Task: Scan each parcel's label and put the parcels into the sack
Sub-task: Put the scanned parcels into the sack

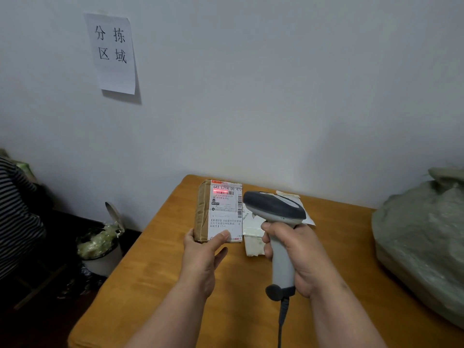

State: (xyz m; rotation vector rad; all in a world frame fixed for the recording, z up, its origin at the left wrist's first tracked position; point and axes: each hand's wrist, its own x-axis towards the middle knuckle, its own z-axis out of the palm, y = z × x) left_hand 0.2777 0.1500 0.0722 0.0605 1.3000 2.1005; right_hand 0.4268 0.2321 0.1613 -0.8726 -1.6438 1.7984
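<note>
The brown cardboard parcel with its white printed label lay near the far left corner of the orange-brown wooden worktop, a red scan line across the barcode. The left hand pinched its near edge, thumb on the label. The right hand gripped the grey handheld scanner's handle, white plastic mailers beyond it and the grey-green woven sack at the right edge.
</note>
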